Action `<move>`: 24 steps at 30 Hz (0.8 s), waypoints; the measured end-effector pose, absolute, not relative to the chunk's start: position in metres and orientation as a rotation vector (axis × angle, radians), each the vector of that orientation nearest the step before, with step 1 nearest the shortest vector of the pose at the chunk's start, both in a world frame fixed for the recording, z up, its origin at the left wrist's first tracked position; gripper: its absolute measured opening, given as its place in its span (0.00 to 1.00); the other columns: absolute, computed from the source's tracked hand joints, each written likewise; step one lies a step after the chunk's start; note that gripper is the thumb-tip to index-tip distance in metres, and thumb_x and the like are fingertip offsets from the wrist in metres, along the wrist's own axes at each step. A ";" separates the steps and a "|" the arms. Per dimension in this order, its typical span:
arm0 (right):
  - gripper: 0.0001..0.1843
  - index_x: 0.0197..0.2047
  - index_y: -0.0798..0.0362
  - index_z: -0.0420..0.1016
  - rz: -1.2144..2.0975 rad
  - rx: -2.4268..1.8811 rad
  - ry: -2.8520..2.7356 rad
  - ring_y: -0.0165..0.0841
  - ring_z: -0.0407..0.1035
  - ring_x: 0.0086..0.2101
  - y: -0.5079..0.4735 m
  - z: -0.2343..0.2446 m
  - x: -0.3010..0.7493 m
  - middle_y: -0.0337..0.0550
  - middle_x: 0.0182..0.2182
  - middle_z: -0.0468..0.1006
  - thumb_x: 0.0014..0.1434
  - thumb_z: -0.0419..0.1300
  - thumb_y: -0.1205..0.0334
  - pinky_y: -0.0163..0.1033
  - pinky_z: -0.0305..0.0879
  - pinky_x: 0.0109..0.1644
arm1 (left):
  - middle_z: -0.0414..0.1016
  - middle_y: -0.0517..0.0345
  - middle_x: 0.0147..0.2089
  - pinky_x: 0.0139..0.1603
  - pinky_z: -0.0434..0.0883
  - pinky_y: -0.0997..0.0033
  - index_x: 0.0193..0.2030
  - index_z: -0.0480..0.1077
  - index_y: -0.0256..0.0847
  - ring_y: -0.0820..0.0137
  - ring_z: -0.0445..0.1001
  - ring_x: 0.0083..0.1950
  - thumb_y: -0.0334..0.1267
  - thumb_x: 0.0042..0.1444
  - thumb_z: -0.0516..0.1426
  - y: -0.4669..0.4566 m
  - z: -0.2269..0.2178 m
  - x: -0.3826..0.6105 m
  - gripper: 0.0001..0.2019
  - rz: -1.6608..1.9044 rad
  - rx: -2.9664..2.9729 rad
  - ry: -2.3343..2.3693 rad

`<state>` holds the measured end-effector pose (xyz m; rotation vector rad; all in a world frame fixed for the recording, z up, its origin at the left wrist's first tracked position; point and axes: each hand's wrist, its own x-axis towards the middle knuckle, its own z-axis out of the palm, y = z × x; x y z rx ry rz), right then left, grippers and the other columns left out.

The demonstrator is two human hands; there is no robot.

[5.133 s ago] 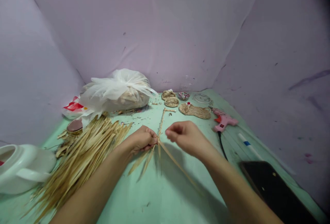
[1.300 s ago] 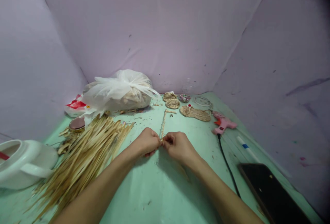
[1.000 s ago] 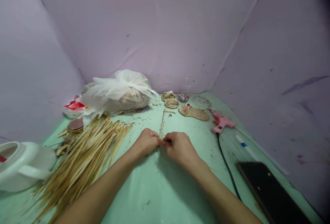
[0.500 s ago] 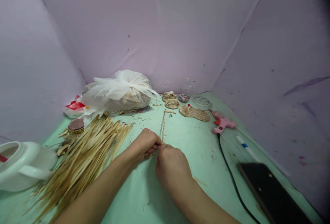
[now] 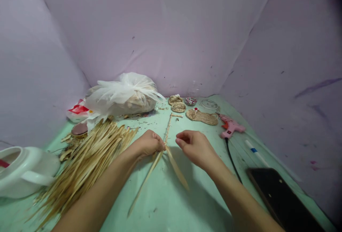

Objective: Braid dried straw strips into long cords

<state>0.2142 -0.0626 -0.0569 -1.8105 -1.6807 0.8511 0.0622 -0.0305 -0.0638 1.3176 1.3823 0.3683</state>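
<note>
A thin braid of dried plant fibre (image 5: 168, 128) runs away from me over the green table, its far end bent to the right. My left hand (image 5: 151, 143) pinches it at the near end. From that pinch two loose flat strips fan out toward me: a narrow strip (image 5: 145, 182) to the left and a wider strip (image 5: 176, 169) to the right. Just right of the braid, my right hand (image 5: 196, 148) is raised with thumb and fingers apart, holding nothing. A heap of long dry strips (image 5: 91, 160) lies beside my left forearm.
Behind stand a tied white plastic bag (image 5: 125, 94), woven round pieces (image 5: 178, 107), a bead dish (image 5: 190, 101) and a woven sole shape (image 5: 201, 117). At right lie a pink glue gun (image 5: 231, 127) with its cord, a pen (image 5: 256, 153) and a phone (image 5: 283, 200). A white jug (image 5: 29, 171) is left.
My right hand has let go of the braid, moved right and opened. The two loose strips now show below my left hand, which still pinches the braid.
</note>
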 end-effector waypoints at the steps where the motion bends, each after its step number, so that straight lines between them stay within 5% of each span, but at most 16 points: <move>1: 0.11 0.33 0.57 0.74 0.989 -1.755 -1.575 0.30 0.66 0.28 -0.058 -0.063 0.214 0.45 0.28 0.75 0.47 0.55 0.63 0.32 0.57 0.29 | 0.53 0.67 0.10 0.15 0.45 0.77 0.16 0.65 0.35 0.81 0.47 0.13 0.29 0.33 0.52 -0.031 -0.063 0.063 0.02 0.362 1.318 1.382; 6: 0.08 0.21 0.58 0.66 1.765 -1.441 -1.116 0.23 0.57 0.16 -0.056 -0.084 0.193 0.38 0.15 0.65 0.49 0.52 0.67 0.30 0.54 0.22 | 0.53 0.67 0.10 0.17 0.46 0.77 0.15 0.66 0.34 0.81 0.48 0.15 0.28 0.32 0.51 -0.032 -0.065 0.066 0.03 0.348 1.425 1.388; 12: 0.13 0.14 0.56 0.62 1.503 -1.629 -1.217 0.20 0.44 0.12 -0.057 -0.097 0.187 0.31 0.09 0.55 0.47 0.54 0.64 0.31 0.37 0.16 | 0.56 0.63 0.12 0.20 0.49 0.76 0.15 0.68 0.35 0.78 0.53 0.18 0.33 0.34 0.53 -0.034 -0.075 0.067 0.05 0.280 1.728 1.562; 20: 0.07 0.13 0.56 0.61 1.645 -1.476 -1.002 0.19 0.44 0.12 -0.059 -0.099 0.188 0.30 0.08 0.56 0.39 0.54 0.69 0.30 0.37 0.17 | 0.69 0.49 0.23 0.28 0.57 0.70 0.20 0.70 0.39 0.63 0.68 0.28 0.37 0.39 0.53 -0.052 -0.058 0.074 0.06 0.059 2.054 1.808; 24: 0.02 0.16 0.57 0.65 1.644 -1.447 -0.892 0.19 0.46 0.12 -0.059 -0.099 0.189 0.30 0.09 0.58 0.36 0.53 0.72 0.29 0.39 0.18 | 0.71 0.44 0.30 0.37 0.59 0.65 0.26 0.71 0.37 0.56 0.69 0.38 0.31 0.39 0.54 -0.070 -0.048 0.087 0.06 0.121 1.968 1.774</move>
